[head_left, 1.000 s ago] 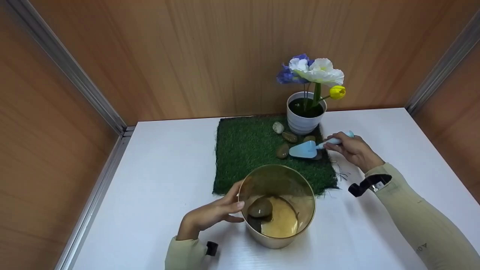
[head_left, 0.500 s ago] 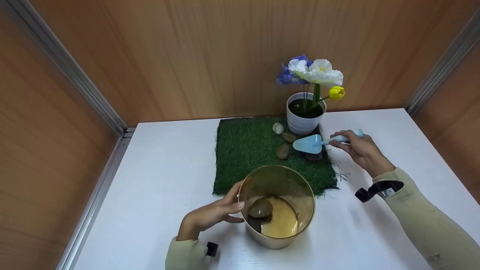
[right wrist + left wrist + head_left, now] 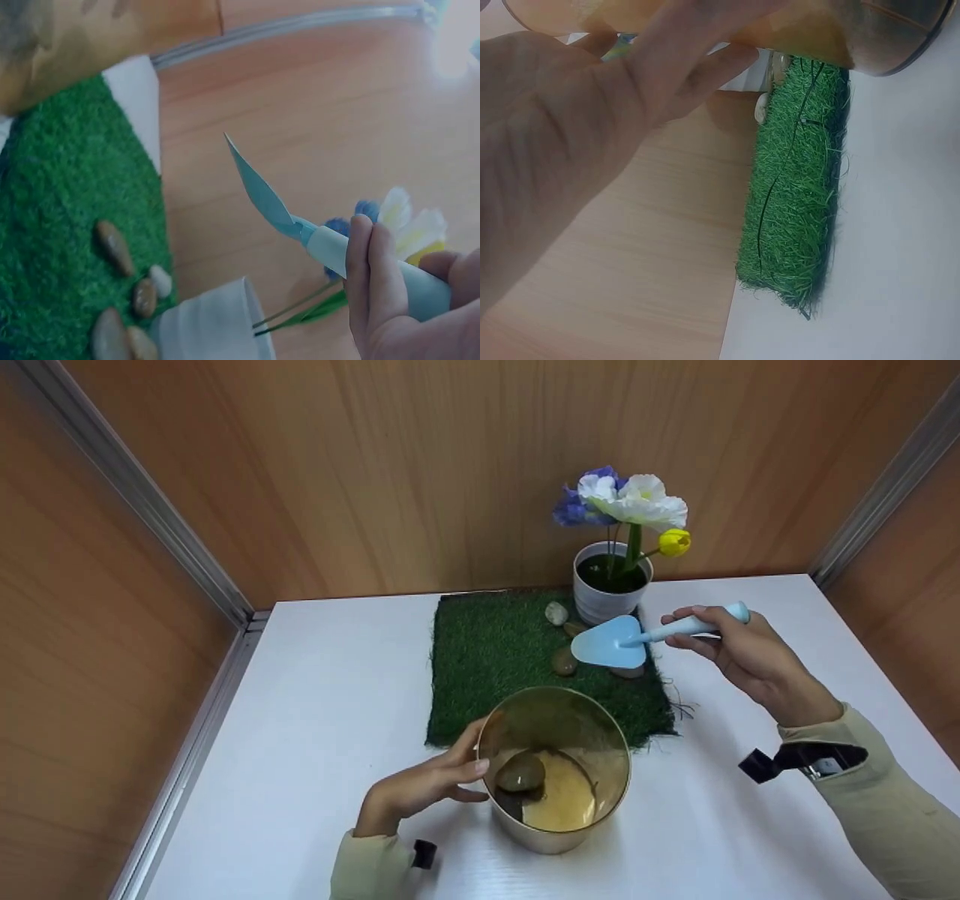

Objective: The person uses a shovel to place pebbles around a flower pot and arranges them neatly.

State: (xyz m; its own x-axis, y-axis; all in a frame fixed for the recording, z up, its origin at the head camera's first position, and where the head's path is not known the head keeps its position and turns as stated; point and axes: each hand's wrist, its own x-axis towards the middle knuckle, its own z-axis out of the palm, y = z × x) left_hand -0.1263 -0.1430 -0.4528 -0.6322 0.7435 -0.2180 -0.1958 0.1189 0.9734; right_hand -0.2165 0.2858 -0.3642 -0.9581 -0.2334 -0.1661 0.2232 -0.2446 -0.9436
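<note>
My right hand (image 3: pixel 757 664) grips the handle of a light blue hand trowel (image 3: pixel 609 643). In the right wrist view the trowel blade (image 3: pixel 261 196) is raised and carries nothing that I can see. My left hand (image 3: pixel 427 787) holds the left side of a translucent amber bucket (image 3: pixel 555 844), thumb by the rim. A large dark stone (image 3: pixel 520 772) lies inside it. Beyond the bucket, a white stone (image 3: pixel 556 613) and a brown stone (image 3: pixel 564 661) rest on the artificial grass mat (image 3: pixel 487 660). Other stones are partly hidden by the trowel.
A white flowerpot (image 3: pixel 606 604) with purple, white and yellow flowers stands on the mat's back right corner. The white table (image 3: pixel 337 675) meets a wood-grain panel (image 3: pixel 420 480) at the back. Side panels with metal posts stand left and right.
My right hand has lifted the trowel from beside the stones and drawn it rightward and upward. The left hand and the bucket stay in place.
</note>
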